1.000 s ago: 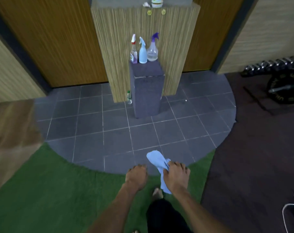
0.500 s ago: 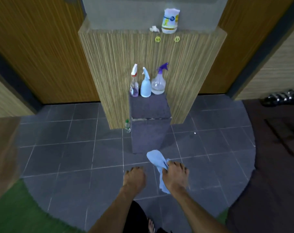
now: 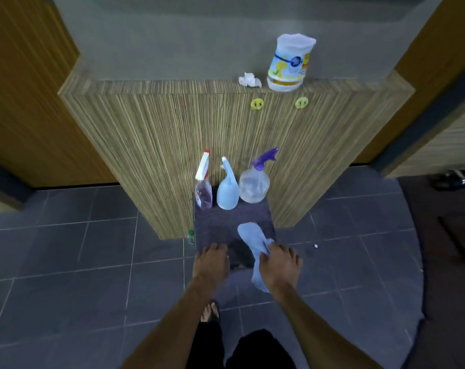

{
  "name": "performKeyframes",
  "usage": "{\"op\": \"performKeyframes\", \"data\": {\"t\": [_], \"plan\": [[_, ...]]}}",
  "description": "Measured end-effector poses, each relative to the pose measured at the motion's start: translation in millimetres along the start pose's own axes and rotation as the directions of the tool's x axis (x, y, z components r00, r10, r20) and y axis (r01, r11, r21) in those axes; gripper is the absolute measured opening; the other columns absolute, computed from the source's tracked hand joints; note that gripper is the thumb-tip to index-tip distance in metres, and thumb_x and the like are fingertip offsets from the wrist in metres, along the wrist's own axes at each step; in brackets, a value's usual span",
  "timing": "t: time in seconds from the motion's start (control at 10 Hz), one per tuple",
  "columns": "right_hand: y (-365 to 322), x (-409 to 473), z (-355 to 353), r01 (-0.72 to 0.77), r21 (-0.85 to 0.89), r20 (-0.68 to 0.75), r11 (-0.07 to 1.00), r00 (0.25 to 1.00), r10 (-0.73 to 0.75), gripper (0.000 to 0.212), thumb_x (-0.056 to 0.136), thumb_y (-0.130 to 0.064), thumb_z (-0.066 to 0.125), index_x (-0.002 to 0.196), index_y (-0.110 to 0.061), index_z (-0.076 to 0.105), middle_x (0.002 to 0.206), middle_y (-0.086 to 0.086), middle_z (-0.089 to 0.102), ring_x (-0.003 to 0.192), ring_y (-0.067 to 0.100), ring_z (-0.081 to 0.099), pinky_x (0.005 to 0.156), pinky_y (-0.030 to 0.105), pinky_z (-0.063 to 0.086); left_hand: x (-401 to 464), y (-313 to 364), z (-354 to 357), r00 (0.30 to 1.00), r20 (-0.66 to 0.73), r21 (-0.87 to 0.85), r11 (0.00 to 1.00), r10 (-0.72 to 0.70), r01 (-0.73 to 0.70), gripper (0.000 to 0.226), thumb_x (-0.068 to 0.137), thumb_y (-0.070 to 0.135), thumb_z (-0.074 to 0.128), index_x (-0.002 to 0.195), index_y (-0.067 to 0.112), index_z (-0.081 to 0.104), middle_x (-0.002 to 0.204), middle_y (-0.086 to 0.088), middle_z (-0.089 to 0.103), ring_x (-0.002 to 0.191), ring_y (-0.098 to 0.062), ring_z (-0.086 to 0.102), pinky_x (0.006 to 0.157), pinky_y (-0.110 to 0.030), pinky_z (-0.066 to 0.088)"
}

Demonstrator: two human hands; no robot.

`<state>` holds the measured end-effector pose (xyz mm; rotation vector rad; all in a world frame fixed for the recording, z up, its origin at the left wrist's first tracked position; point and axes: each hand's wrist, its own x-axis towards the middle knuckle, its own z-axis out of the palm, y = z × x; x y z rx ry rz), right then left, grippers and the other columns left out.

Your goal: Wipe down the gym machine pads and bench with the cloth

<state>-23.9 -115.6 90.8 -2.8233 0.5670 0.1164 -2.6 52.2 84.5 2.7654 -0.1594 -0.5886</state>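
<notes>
A light blue cloth (image 3: 253, 237) hangs from my right hand (image 3: 279, 265), which grips it in the middle; one end sticks up and the other droops below the wrist. My left hand (image 3: 211, 263) is held out beside it, fingers curled down with nothing in them, over the front edge of a dark grey carpeted stand (image 3: 226, 222). Three spray bottles stand at the back of that stand: a red-topped one with purple liquid (image 3: 203, 190), a pale blue one (image 3: 227, 194) and a clear round one with a purple trigger (image 3: 254, 186). No gym machine or bench is in sight.
Behind the stand rises a striped wooden pillar (image 3: 159, 142) with a ledge holding a white tub (image 3: 291, 63) and a crumpled tissue (image 3: 249, 80). A small bottle (image 3: 190, 236) stands on the grey tiled floor. Dumbbells (image 3: 457, 177) lie at far right. Wooden doors flank the pillar.
I have walked forward off the green turf onto the tiles and right up to the stand. Both hands stayed held out in front, the cloth still in the right.
</notes>
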Motion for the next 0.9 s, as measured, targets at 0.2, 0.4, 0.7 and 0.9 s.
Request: {"op": "performKeyframes", "data": {"t": [0.2, 0.4, 0.7, 0.9], "plan": [[-22, 91, 23, 0.025, -0.049, 0.012, 0.999, 1.000, -0.024, 0.031, 0.084, -0.034, 0.066, 0.107, -0.014, 0.064, 0.105, 0.012, 0.069, 0.102, 0.033, 0.061, 0.092, 0.045, 0.041, 83, -5, 0, 0.988, -0.153, -0.009, 1.000, 0.000, -0.001, 0.031, 0.092, 0.023, 0.053, 0.121, 0.014, 0.059, 0.121, -0.010, 0.058, 0.110, -0.034, 0.059, 0.090, -0.045, 0.047], [-21, 110, 96, 0.186, 0.072, -0.014, 0.980, 0.982, -0.186, 0.059, 0.088, -0.052, 0.045, 0.138, -0.021, 0.049, 0.137, 0.018, 0.052, 0.125, 0.038, 0.050, 0.097, 0.050, 0.045, 123, -16, 58, 0.983, -0.159, -0.089, 0.993, -0.090, 0.076, 0.052, 0.092, 0.034, 0.043, 0.137, 0.011, 0.053, 0.146, -0.020, 0.046, 0.132, -0.037, 0.048, 0.093, -0.051, 0.050], [0, 113, 148, 0.353, -0.072, 0.027, 0.933, 0.936, -0.352, 0.064, 0.100, -0.050, 0.037, 0.155, -0.025, 0.018, 0.163, 0.013, 0.011, 0.150, 0.032, 0.010, 0.118, 0.050, 0.024, 133, -31, 126, 0.941, -0.314, 0.026, 0.990, -0.125, 0.141, 0.059, 0.100, 0.039, 0.031, 0.152, 0.012, 0.027, 0.160, -0.016, 0.019, 0.149, -0.029, 0.019, 0.117, -0.049, 0.024], [1, 113, 149, 0.375, -0.072, 0.006, 0.924, 0.927, -0.376, 0.065, 0.099, -0.052, 0.038, 0.155, -0.026, 0.017, 0.162, 0.013, 0.014, 0.150, 0.031, 0.012, 0.116, 0.053, 0.025, 132, -33, 126, 0.930, -0.353, 0.037, 0.992, -0.101, 0.122, 0.058, 0.101, 0.038, 0.032, 0.152, 0.012, 0.027, 0.160, -0.016, 0.020, 0.149, -0.029, 0.018, 0.118, -0.049, 0.025]]}}
